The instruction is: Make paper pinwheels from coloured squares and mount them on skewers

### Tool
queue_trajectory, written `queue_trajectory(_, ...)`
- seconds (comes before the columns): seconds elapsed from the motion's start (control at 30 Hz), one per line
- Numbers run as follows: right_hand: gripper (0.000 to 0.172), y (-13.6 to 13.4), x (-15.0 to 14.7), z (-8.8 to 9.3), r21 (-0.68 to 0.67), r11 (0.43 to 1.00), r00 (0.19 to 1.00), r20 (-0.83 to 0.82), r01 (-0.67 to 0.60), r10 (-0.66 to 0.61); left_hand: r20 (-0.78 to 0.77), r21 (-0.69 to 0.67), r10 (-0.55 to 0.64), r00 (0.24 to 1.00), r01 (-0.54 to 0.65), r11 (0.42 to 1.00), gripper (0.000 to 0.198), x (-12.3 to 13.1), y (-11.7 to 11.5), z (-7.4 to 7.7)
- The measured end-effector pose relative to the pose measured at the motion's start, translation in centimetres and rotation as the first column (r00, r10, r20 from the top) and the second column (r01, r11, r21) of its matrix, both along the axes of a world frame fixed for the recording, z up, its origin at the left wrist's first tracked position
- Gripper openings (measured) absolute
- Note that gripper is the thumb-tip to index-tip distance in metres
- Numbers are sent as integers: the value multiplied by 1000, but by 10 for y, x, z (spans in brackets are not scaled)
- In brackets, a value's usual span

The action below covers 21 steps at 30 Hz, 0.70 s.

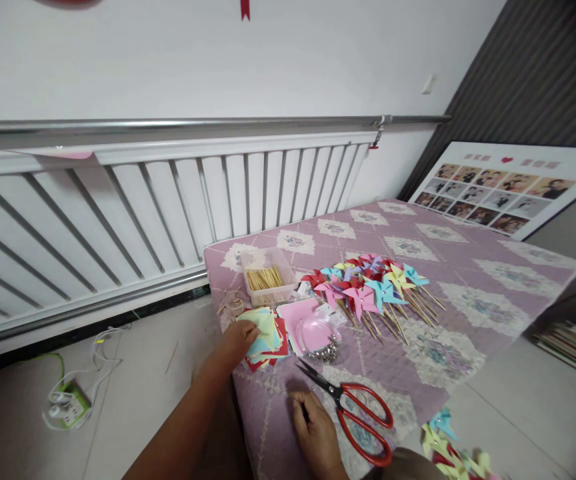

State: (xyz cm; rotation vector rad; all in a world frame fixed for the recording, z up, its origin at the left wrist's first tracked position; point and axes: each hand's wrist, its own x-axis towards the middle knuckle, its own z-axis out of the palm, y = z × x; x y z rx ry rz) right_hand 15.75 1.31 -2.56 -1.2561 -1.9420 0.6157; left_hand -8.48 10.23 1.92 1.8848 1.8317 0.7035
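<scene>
My left hand [242,340] is at the left edge of a stack of coloured paper squares [274,341], its fingers closed on the pale yellow paper square [263,323] on top. Blue and red sheets stick out beneath. My right hand [314,427] rests on the patterned cloth, fingers curled in with nothing visible in them. Beside it lie red-handled scissors [341,395], blades toward the papers. Between the stack and the finished pinwheels [368,293] is a round clear dish [313,333] with small metal pins [329,351] at its edge, over pink paper [298,312].
A clear plastic box [269,293] of thin wooden sticks [264,277] stands behind the papers. More pinwheels [448,447] are low at the right. A white radiator [248,187] runs along the wall. A power strip [74,405] with cables lies on the floor; a photo board [493,190] leans at right.
</scene>
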Motion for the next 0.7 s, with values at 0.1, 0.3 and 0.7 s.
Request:
queue_trajectory(0.1,23,0,0,-1,5,1000,1000,-7,-4,4,-7,5,-17,1000,17,1000,30,0,0,0)
queue_trajectory(0.3,22,1,1,-4,13,1000,1000,-1,2,-2,9,-11,37,999,-37,999,14,0,2,-4)
queue_trajectory(0.7,25,1,0,-1,9,1000,1000,8,3,-4,144,-10,271,952,-272,962,23,-2,9,0)
